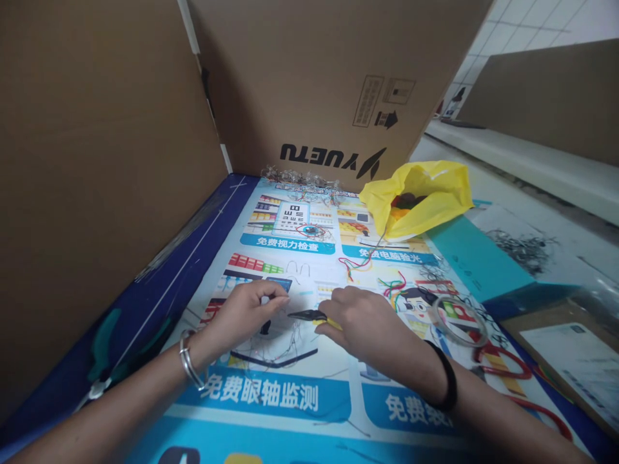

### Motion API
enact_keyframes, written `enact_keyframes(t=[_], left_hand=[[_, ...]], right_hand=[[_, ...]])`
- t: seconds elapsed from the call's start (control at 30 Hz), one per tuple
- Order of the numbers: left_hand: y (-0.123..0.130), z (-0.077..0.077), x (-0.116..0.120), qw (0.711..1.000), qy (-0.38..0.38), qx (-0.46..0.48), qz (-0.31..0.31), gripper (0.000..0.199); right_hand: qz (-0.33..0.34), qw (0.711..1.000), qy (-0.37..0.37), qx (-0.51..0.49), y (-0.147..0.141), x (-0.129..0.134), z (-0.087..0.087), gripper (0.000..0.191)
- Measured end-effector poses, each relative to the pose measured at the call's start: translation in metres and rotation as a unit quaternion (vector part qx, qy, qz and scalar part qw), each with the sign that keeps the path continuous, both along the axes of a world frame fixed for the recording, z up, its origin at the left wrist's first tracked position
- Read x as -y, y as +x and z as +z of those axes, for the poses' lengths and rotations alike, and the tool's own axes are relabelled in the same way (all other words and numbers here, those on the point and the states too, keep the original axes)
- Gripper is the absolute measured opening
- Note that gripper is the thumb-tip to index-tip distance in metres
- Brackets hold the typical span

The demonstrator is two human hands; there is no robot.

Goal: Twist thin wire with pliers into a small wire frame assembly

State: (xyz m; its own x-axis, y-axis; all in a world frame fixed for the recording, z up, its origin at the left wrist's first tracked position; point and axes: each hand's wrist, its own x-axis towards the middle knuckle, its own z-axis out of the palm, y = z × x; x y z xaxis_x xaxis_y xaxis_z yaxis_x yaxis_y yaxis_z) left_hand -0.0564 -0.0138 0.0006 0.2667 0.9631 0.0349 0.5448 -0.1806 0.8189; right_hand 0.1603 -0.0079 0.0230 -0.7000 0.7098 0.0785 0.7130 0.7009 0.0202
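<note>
My right hand (360, 316) is wrapped around small pointed pliers (309, 314) with black jaws and yellow handles. Their tip points left, close to the fingertips of my left hand (249, 309). Thumb and forefinger of that left hand are pinched together; whatever lies between them is too small to make out. Below both hands, thin tangled wires (287, 348) lie on the printed poster (333, 367). A bent U-shaped wire (298, 267) rests just beyond the left hand.
Cardboard panels (309, 77) wall off the back and left. A yellow bag (430, 206) gapes at the back right, near coloured cords (355, 263). Rightward are a tape roll (459, 320), red-handled scissors (505, 362) and a wire heap (520, 248). A green-handled tool (104, 345) lies left.
</note>
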Motion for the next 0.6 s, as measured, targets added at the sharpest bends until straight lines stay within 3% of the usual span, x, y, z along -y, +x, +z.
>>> enact_keyframes(t=[0.6], left_hand=[[0.0008,0.0022,0.0011,1.0,-0.01,0.012,0.019,0.015]], right_hand=[[0.029,0.999,0.035,-0.014,0.0005,0.0006,-0.0022,0.017]])
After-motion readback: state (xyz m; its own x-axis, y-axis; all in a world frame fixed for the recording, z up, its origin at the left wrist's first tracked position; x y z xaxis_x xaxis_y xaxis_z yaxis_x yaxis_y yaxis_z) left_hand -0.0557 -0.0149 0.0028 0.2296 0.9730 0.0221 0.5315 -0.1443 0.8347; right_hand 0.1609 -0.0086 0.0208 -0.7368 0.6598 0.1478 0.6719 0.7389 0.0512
